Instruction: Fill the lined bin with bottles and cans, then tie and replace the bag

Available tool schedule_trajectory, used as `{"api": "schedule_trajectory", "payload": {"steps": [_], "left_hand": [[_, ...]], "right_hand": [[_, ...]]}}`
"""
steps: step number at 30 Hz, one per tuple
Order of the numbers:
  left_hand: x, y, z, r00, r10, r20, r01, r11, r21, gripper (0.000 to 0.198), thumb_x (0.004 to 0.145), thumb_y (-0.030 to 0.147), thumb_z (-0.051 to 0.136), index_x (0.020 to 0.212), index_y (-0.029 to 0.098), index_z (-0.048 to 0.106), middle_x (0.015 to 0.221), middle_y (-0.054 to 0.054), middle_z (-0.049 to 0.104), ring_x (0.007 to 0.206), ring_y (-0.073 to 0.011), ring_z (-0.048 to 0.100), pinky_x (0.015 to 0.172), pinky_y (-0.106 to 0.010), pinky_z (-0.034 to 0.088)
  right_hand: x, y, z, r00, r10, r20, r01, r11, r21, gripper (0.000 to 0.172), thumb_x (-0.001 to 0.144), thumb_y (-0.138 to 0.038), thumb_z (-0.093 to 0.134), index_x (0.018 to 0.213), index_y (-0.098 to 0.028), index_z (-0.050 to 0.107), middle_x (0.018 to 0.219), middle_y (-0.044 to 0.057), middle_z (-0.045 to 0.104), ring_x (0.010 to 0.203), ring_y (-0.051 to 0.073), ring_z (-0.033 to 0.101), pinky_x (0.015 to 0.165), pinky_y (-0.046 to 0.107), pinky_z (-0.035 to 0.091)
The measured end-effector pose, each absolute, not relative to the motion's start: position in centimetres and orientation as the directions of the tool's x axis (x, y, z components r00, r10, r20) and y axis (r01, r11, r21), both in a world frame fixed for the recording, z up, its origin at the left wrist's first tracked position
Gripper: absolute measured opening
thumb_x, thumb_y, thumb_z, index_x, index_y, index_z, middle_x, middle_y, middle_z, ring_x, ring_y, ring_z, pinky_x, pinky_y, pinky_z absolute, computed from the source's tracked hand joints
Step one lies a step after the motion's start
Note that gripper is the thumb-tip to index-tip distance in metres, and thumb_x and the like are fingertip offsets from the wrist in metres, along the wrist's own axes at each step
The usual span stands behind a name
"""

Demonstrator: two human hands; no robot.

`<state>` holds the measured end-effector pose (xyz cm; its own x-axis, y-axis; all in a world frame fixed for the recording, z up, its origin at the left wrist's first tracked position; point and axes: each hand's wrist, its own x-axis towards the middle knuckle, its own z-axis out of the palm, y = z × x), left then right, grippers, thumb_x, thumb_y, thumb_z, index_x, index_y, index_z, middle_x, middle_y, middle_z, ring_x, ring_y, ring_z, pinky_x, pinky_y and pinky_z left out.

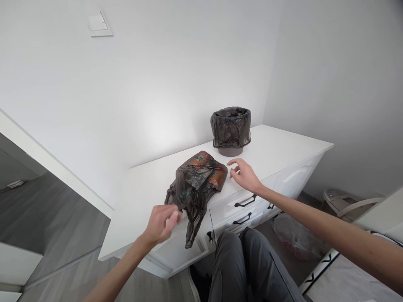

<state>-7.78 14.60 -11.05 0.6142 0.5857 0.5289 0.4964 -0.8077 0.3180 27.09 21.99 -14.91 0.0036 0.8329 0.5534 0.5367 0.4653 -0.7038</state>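
**Crumpled, see-through black plastic bag (197, 180) slumped on the glossy white bench (283, 142)!**

And what was inside? Orange-red packages (217, 178) glowed through the dark film, their shapes hard to make out, folds covering plenty. The bag's loose tail dangled over the front edge. The left hand (162, 222) sat right at its near side, grip curled in tight; whether it pinched any plastic, you couldn't tell! Over to the right hand (247, 176): thumb and forefinger narrowly parted, nothing between them, just beside the bag's right edge. Behind, a round brownish bin (231, 152) stood upright, mostly hidden beneath its black plastic liner (231, 130). Below, grey-trousered knees (233, 256) blocked part of the drawer fronts.
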Motion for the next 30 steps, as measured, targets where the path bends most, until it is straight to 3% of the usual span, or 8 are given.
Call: {"api": "schedule_trajectory", "payload": {"steps": [3,6,10,13,19,24,28,30], "left_hand": [[-6.3,13.5,-11.0,0.695,0.526,0.49,0.449,-0.85,0.276,0.042,0.108,0.028,0.03,0.083,0.022,0.064,0.067,0.001,0.067,0.048,-0.011,0.049,0.053,-0.026,0.041],[-6.1,13.9,-11.6,0.626,0.66,0.415,0.632,-0.741,0.226,0.034,0.107,0.031,0.038,0.106,0.023,0.07,0.094,-0.005,0.075,0.065,-0.0148,0.064,0.06,-0.028,0.049],[-7.6,16.6,-13.1,0.492,0.752,0.438,0.813,-0.577,0.078,0.032,0.106,0.031,0.044,0.12,0.02,0.069,0.116,-0.015,0.072,0.106,-0.0285,0.069,0.088,-0.042,0.058],[-8.3,18.2,-13.9,0.472,0.761,0.445,0.847,-0.532,0.011,0.033,0.106,0.031,0.042,0.115,0.017,0.071,0.116,-0.018,0.07,0.115,-0.0339,0.065,0.094,-0.05,0.057],[-5.9,19.6,-13.9,0.4,0.814,0.422,0.909,-0.41,-0.07,0.033,0.101,0.038,0.051,0.105,0.016,0.075,0.102,-0.016,0.077,0.106,-0.036,0.07,0.097,-0.05,0.054],[-3.8,21.0,-14.3,0.329,0.892,0.311,0.944,-0.307,-0.118,0.029,0.098,0.031,0.051,0.09,0.018,0.076,0.094,-0.015,0.078,0.095,-0.0345,0.074,0.083,-0.041,0.054],[-5.4,21.2,-15.4,0.266,0.917,0.296,0.964,-0.254,-0.082,0.03,0.098,0.032,0.05,0.087,0.018,0.073,0.088,-0.014,0.077,0.084,-0.0323,0.075,0.067,-0.037,0.05],[-7.0,20.6,-15.5,0.195,0.928,0.317,0.978,-0.207,0.006,0.029,0.099,0.038,0.052,0.089,0.019,0.071,0.086,-0.012,0.076,0.078,-0.0303,0.073,0.063,-0.035,0.049]], "right_hand": [[28.5,25.1,-16.8,0.211,0.895,0.392,0.528,0.233,-0.816,0.019,0.086,-0.017,0.052,0.102,-0.02,0.062,0.116,0.006,0.068,0.069,0.013,0.07,0.074,0.031,0.056],[29.7,27.5,-18.9,0.327,0.898,0.294,0.539,0.078,-0.839,0.019,0.086,-0.016,0.053,0.103,-0.019,0.062,0.118,0.009,0.068,0.071,0.014,0.07,0.083,0.032,0.054],[31.2,29.8,-21.2,0.347,0.905,0.248,0.546,0.02,-0.838,0.022,0.084,-0.016,0.055,0.105,-0.018,0.062,0.123,0.012,0.067,0.073,0.015,0.069,0.087,0.034,0.052],[31.9,30.8,-22.4,0.335,0.913,0.233,0.552,0.01,-0.834,0.023,0.084,-0.017,0.055,0.106,-0.019,0.062,0.119,0.009,0.07,0.077,0.017,0.068,0.084,0.033,0.05],[32.3,30.9,-23.3,0.297,0.919,0.259,0.589,0.037,-0.807,0.017,0.085,-0.02,0.057,0.101,-0.023,0.063,0.112,0.005,0.074,0.08,0.018,0.066,0.077,0.031,0.048],[31.8,30.5,-22.9,0.295,0.912,0.283,0.632,0.036,-0.774,0.014,0.087,-0.019,0.055,0.098,-0.023,0.062,0.109,0.005,0.074,0.082,0.019,0.066,0.075,0.032,0.047],[31.6,30.4,-22.7,0.293,0.91,0.294,0.644,0.04,-0.764,0.013,0.087,-0.018,0.054,0.097,-0.023,0.061,0.108,0.005,0.074,0.081,0.019,0.065,0.076,0.032,0.047],[31.6,30.4,-22.6,0.291,0.909,0.299,0.648,0.043,-0.761,0.013,0.087,-0.017,0.054,0.097,-0.022,0.061,0.108,0.005,0.074,0.081,0.019,0.065,0.076,0.032,0.046]]}}
